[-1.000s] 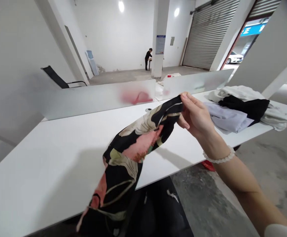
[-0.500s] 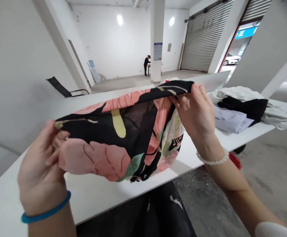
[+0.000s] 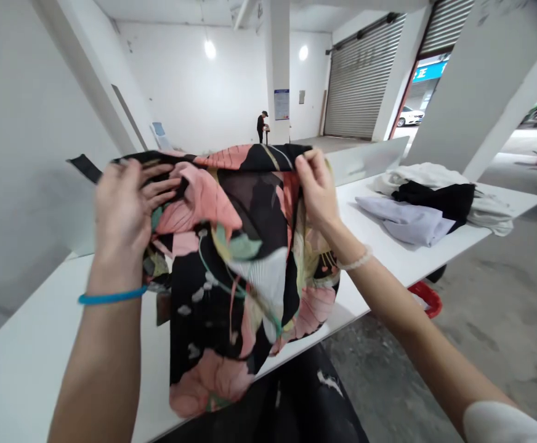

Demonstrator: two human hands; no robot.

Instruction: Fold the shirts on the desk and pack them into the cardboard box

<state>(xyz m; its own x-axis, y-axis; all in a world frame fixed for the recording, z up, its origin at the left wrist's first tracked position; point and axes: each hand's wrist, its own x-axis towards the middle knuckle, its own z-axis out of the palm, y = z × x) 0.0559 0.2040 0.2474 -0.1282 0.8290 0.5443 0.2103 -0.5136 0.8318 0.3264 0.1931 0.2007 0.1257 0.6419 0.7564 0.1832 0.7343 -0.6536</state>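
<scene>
I hold a black garment with a pink, cream and green leaf print (image 3: 236, 258) up in the air above the white table (image 3: 28, 357). My left hand (image 3: 127, 206), with a blue band at the wrist, grips its upper left edge with bent fingers. At the upper right edge, my right hand (image 3: 314, 184), with a bead bracelet, pinches the cloth. The cloth hangs down between both hands and bunches in the middle, reaching below the table's front edge.
A pile of white, black and lilac clothes (image 3: 430, 200) lies at the table's right end. A red basket (image 3: 423, 298) sits on the floor under it. Frosted dividers (image 3: 365, 160) stand along the table's back. A person (image 3: 262, 126) stands far off by a pillar.
My left hand came into view and took the garment's other end. Both hands then rose and moved closer together, and the cloth now hangs down longer between them.
</scene>
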